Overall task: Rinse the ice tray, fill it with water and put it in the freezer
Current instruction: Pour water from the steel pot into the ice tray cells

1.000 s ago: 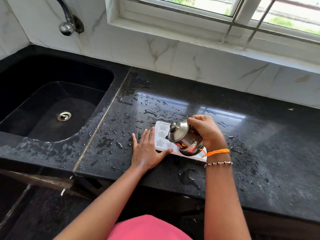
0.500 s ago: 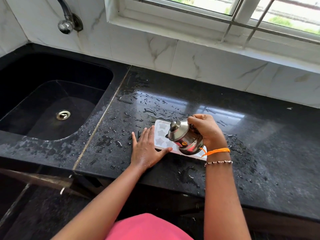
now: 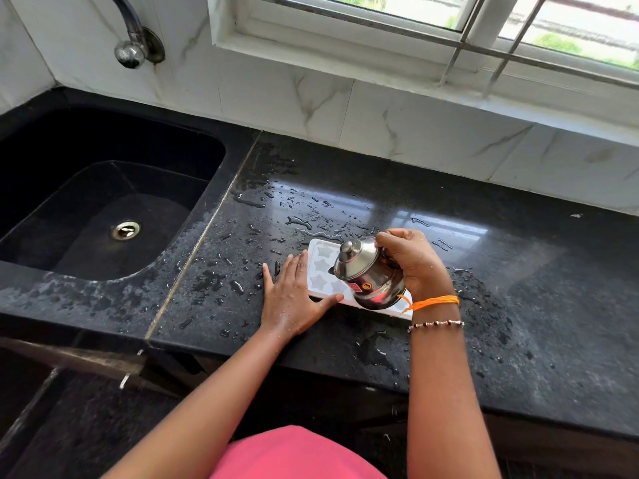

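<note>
Tilting a small lidded steel pot point(image 3: 368, 275) toward the left, the right hand point(image 3: 415, 262) has its fingers curled shut around the far side of it, where the handle is hidden under the grip. The pot hangs over the white ice tray point(image 3: 323, 271), which lies flat on the wet black granite counter point(image 3: 518, 288), near its front edge. Star-shaped hollows show in the tray's left end; the rest of it is covered by the pot and the wrist. Whether water is running out of the pot, I cannot tell from where I look.

The left hand point(image 3: 292, 299) lies flat on the counter with fingers spread straight and holding nothing; its thumb presses along the tray's near edge and its fingers touch the tray's left end. An orange thread point(image 3: 434, 301) and a beaded bracelet point(image 3: 435, 324) circle the right wrist.

Well to the left sits the black sink point(image 3: 193, 157) with its metal drain point(image 3: 125, 230), and a chrome tap point(image 3: 133, 46) comes out of the marble-tiled wall point(image 3: 380, 112) above it. Drops and small puddles dot the counter around the tray. A barred window point(image 3: 449, 25) runs along the wall behind.
</note>
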Demonstrator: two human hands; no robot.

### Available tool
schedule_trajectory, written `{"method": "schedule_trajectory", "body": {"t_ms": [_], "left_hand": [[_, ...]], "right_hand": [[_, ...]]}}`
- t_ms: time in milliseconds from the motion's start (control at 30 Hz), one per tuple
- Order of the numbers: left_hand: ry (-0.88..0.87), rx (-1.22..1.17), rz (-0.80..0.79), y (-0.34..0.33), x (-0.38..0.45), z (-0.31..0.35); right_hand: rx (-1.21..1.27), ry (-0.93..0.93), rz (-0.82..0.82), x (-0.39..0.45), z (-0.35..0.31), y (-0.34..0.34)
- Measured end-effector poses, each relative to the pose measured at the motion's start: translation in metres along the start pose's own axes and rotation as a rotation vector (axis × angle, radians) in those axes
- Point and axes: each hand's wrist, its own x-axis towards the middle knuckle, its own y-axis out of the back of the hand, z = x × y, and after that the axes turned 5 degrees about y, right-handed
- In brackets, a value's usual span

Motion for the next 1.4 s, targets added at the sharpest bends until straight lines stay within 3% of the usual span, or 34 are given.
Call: {"method": "schedule_trajectory", "body": {"t_ms": [467, 833, 1400], "left_hand": [[-0.099, -0.05, 0.103, -0.004, 0.0, -0.003], [-0.291, -0.127, 0.249, -0.005, -0.003, -0.005], [-0.305, -0.084, 0.23, -0.005, -0.004, -0.005]], "right_hand": [[0.205, -0.012, 0.052, -0.003, -0.002, 0.016], [0.054, -0.001, 0.094, -0.007, 0.001, 0.019], [-0.002, 0.005, 0.083, -0.015, 0.001, 0.022]]}}
